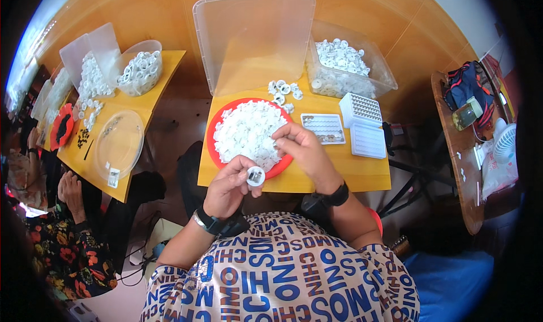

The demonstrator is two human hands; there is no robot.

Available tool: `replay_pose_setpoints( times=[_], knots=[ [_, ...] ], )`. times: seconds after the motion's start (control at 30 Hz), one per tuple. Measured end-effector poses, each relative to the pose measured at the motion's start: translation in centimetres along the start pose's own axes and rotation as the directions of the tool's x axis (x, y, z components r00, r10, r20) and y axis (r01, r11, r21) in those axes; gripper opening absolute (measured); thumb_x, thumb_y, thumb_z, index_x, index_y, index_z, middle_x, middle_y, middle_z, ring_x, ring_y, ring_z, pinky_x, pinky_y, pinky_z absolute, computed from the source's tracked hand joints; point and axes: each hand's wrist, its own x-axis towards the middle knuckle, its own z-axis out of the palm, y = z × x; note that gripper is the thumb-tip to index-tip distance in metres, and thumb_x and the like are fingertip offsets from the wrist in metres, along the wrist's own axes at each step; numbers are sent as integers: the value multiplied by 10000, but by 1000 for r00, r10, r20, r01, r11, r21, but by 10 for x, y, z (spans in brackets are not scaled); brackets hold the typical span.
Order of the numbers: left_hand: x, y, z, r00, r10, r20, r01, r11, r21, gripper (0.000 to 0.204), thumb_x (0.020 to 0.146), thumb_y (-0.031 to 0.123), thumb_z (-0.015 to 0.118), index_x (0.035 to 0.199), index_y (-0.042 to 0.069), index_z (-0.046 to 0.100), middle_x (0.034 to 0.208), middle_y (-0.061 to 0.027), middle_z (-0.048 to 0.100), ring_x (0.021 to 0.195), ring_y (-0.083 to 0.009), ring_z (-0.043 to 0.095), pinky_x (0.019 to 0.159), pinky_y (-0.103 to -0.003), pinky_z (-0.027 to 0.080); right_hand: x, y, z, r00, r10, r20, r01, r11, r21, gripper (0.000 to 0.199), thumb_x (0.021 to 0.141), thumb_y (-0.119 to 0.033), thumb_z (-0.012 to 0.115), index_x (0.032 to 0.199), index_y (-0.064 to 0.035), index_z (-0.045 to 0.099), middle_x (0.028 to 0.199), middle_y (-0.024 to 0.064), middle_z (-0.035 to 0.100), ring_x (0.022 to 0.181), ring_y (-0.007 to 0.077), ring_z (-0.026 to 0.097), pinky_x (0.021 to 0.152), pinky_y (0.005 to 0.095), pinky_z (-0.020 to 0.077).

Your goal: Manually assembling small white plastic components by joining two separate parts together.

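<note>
My left hand point(229, 183) is closed round a small round white plastic part point(255, 176) with a dark insert in its face. It holds this part just past the near edge of the table. My right hand point(305, 151) is over the right side of a round red tray point(212, 144), thumb and forefinger brought together in a pinch. What sits between those fingertips, if anything, is too small to make out. A heap of small white plastic pieces point(246, 131) fills the tray. Beyond it, several round white parts point(284, 89) lie loose on the yellow table point(339, 178).
A clear bin point(353, 85) of white parts stands back right, beside an upright clear lid point(254, 45). White slotted trays point(367, 141) are stacked at the right, next to a flat tray of small metal pieces point(322, 128). At left, another person's hands point(70, 195) are near a second table.
</note>
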Motion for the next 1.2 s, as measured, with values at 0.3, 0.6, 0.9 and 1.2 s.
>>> replay_pose_setpoints(
  times=[0.3, 0.6, 0.9, 1.2],
  knots=[
    [-4, 5, -10, 991, 135, -14, -136, 985, -105, 276, 929, 257, 557, 1040, 9, 509, 901, -143, 617, 771, -227, 611, 710, -313, 495, -32, 11, 58, 997, -73, 31, 69, 990, 125, 144, 929, -26, 551, 1056, 18, 604, 955, 35, 639, 844, 80, 606, 770, 227, 508],
    [-7, 5, -9, 985, 163, 49, -150, 968, -200, 269, 935, 243, 524, 1031, -8, 501, 915, -171, 610, 766, -245, 611, 709, -318, 500, -31, 9, 55, 993, -54, 108, 37, 988, 152, 127, 915, -39, 586, 1019, 20, 631, 921, 42, 664, 827, 83, 610, 752, 219, 499],
    [-11, 7, 0, 985, 173, -13, -174, 975, -139, 250, 931, 214, 545, 1056, 3, 494, 918, -145, 608, 797, -228, 612, 738, -312, 495, -32, 5, 58, 955, -291, -57, 277, 944, -177, 76, 867, -33, 634, 913, 26, 624, 853, 92, 661, 753, 133, 634, 664, 246, 507],
    [-13, 12, 15, 973, 205, -109, -195, 976, 94, 264, 925, 232, 571, 1066, 22, 495, 922, -84, 615, 826, -146, 598, 753, -273, 478, -40, -28, 60, 772, -636, 16, 546, 649, -530, 99, 794, -4, 675, 878, -11, 624, 789, 110, 634, 691, 242, 637, 596, 309, 503]
  ],
)
